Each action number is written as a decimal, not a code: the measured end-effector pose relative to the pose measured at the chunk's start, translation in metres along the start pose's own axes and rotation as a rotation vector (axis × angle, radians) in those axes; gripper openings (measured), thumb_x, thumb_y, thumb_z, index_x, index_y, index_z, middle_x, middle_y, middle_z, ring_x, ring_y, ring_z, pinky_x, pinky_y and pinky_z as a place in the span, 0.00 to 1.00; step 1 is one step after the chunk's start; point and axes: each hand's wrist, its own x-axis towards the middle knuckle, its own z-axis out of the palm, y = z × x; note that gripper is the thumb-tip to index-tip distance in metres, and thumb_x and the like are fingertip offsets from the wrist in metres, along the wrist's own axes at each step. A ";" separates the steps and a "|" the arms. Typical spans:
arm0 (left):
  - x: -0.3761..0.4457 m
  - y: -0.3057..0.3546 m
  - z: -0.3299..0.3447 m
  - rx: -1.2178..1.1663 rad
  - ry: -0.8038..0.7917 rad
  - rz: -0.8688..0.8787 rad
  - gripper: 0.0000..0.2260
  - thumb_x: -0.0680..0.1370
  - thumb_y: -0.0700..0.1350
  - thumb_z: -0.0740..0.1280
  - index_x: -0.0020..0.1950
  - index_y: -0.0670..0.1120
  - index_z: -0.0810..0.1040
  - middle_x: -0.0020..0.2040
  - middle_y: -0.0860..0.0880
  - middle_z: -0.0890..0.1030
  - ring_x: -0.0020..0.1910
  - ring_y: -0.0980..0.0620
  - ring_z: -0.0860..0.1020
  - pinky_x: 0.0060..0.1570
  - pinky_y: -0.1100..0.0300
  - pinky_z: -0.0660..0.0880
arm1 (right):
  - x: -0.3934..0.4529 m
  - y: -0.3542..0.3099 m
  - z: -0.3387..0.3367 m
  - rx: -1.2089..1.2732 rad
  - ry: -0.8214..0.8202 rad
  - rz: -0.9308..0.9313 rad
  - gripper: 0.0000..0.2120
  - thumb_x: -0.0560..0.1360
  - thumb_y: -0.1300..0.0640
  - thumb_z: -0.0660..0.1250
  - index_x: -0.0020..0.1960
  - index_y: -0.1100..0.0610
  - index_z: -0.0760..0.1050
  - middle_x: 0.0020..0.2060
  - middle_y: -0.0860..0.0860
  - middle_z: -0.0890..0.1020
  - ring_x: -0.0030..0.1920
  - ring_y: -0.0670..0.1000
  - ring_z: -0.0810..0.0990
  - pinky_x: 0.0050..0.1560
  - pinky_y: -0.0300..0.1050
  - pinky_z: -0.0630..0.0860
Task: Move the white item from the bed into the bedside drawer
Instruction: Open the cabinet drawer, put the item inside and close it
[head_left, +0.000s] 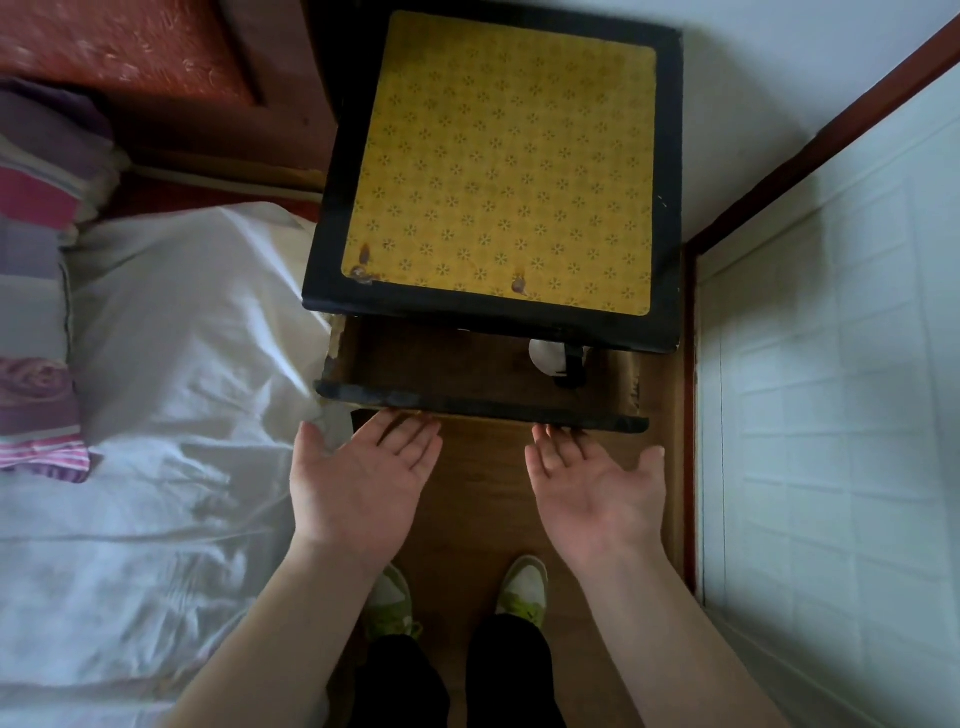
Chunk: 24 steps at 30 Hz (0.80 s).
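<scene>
At the drawer front (480, 408), left hand (358, 478) and right hand (597, 488), both open and empty, should push evenly, white item (543, 356) lying inside.

a yellow patterned mat (501, 161) with small flower marks covers the top of the black nightstand (667, 208), its near edge stained in two spots. folded purple and pink striped bedding (36, 322) lies stacked at the far left below a red headboard (130, 47). white and green shoes (522, 584) stand on the wood floor (478, 499), beside a white tiled wall (831, 415)
</scene>
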 end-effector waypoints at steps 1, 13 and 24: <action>0.004 0.003 0.005 0.024 -0.006 -0.002 0.38 0.79 0.65 0.47 0.76 0.35 0.54 0.73 0.31 0.63 0.72 0.33 0.62 0.72 0.40 0.56 | 0.003 -0.002 0.004 0.013 -0.009 -0.009 0.40 0.77 0.31 0.45 0.77 0.60 0.53 0.74 0.61 0.64 0.75 0.60 0.60 0.76 0.57 0.51; 0.051 0.024 0.046 0.137 -0.095 -0.004 0.38 0.79 0.65 0.44 0.77 0.37 0.55 0.75 0.34 0.62 0.75 0.37 0.60 0.74 0.41 0.54 | 0.043 -0.023 0.034 0.031 -0.176 -0.014 0.42 0.77 0.31 0.42 0.77 0.61 0.53 0.75 0.61 0.63 0.75 0.59 0.60 0.76 0.58 0.52; 0.046 0.017 0.034 0.556 -0.097 0.079 0.36 0.78 0.68 0.43 0.78 0.44 0.55 0.74 0.42 0.68 0.74 0.44 0.64 0.74 0.45 0.57 | 0.044 -0.023 0.032 0.027 -0.155 -0.044 0.36 0.79 0.35 0.45 0.77 0.60 0.55 0.74 0.61 0.64 0.74 0.59 0.62 0.75 0.57 0.55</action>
